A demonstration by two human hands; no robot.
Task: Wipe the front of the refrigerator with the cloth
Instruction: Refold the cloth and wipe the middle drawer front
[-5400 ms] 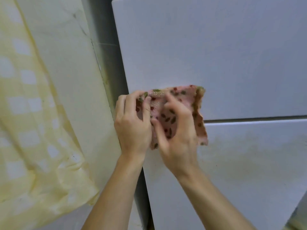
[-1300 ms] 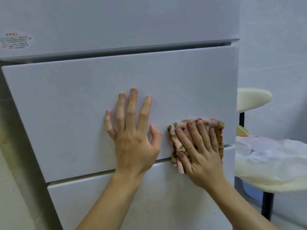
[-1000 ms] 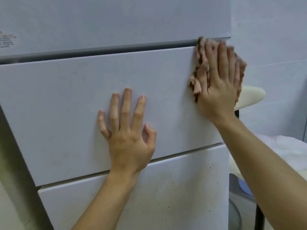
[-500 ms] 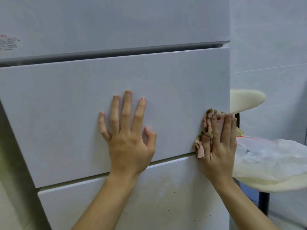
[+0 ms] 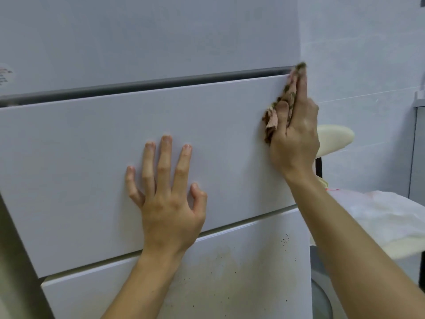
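Cloth (image 5: 273,117), crumpled, pinched in right hand (image 5: 296,139) on smooth refrigerator (image 5: 87,153); left hand (image 5: 169,206) flat.

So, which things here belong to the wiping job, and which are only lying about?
For the job: refrigerator front; cloth; right hand, holding the cloth at the front's right edge; left hand, flat on the front.
Just there: cream stool seat; white plastic bag; sticker on the upper door.

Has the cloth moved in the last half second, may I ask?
Yes: the cloth rose along the middle panel's right edge, from bottom seam to top seam.
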